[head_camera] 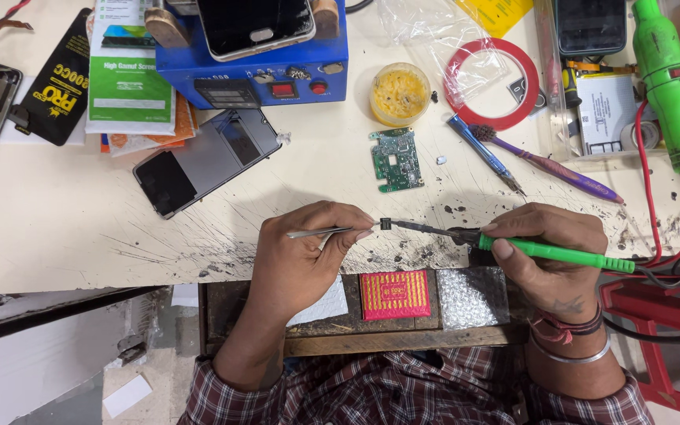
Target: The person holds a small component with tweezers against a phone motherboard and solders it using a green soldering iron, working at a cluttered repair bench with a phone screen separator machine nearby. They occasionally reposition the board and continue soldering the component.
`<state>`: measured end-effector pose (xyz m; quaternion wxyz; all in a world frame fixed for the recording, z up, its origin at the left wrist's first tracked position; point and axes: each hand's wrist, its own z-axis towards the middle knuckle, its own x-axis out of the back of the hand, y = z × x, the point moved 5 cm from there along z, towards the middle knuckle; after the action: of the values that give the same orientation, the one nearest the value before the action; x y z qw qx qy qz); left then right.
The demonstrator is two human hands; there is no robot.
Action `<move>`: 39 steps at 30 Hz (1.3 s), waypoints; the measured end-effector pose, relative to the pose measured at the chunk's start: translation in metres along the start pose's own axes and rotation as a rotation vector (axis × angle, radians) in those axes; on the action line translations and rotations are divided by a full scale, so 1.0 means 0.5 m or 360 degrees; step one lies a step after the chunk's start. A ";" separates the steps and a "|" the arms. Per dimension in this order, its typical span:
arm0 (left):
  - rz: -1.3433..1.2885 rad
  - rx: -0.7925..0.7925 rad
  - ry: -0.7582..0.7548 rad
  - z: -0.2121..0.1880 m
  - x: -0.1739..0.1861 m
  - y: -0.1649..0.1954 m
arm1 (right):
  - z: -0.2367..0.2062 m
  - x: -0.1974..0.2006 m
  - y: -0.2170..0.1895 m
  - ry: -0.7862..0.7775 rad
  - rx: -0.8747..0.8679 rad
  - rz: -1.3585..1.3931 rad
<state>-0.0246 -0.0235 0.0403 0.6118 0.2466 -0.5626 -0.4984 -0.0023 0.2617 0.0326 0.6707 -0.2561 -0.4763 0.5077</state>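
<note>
Shiny metal tweezers (320, 232); glossy green plastic soldering iron (560, 253) (scorched matt worktop (57, 228)).

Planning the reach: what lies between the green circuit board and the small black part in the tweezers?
Only bare, scorch-marked tabletop between circuit board and black part, head view.

A: From where does the single head view look?

B: From above, steeply down over the pale, scorched worktable (57, 236), the wearer's checked sleeves at the bottom edge.

A: Which way does it face, and how near?

B: Forward, away from the body; the blue box-shaped machine (277, 67) lies at the far top edge. Both hands fill the centre at close range.
</note>
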 end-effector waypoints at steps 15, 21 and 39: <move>-0.0037 0.0015 0.0012 -0.001 0.003 0.001 | 0.001 0.001 0.005 -0.0010 -0.0017 0.0001; -0.0001 0.0001 0.0000 -0.001 0.002 0.002 | -0.001 0.003 0.004 -0.0005 -0.0013 -0.0015; -0.0016 0.0016 -0.0008 0.001 0.006 0.003 | -0.002 0.001 0.009 -0.0030 -0.0016 0.0035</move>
<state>-0.0248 -0.0255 0.0429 0.6066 0.2514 -0.5654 -0.4993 -0.0034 0.2637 0.0284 0.6592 -0.2598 -0.4824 0.5150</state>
